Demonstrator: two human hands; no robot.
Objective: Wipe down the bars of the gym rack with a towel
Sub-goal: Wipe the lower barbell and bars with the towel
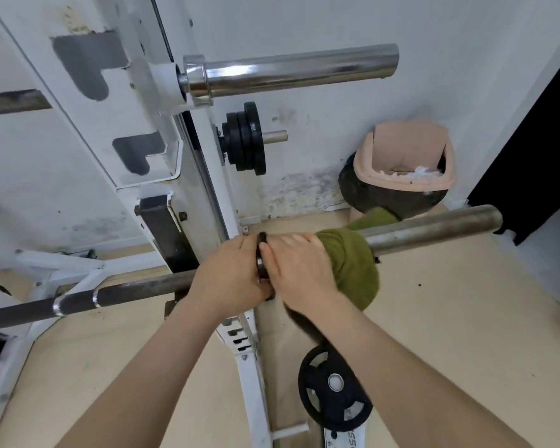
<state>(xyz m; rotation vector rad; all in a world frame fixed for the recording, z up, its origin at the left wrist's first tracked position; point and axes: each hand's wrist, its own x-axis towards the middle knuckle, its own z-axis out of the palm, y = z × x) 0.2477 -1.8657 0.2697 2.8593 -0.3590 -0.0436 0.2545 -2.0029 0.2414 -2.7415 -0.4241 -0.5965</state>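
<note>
On my feed I see two bare arms: the left forearm (136,376) and right forearm (401,367) are uncovered from the lower frame edge to the wrists. The left hand (230,274) and right hand (299,270) are bare as well.

one left hand (230,273), one right hand (299,270), one towel (349,266), one chrome bar (298,71), one dull bar (434,229).
</note>
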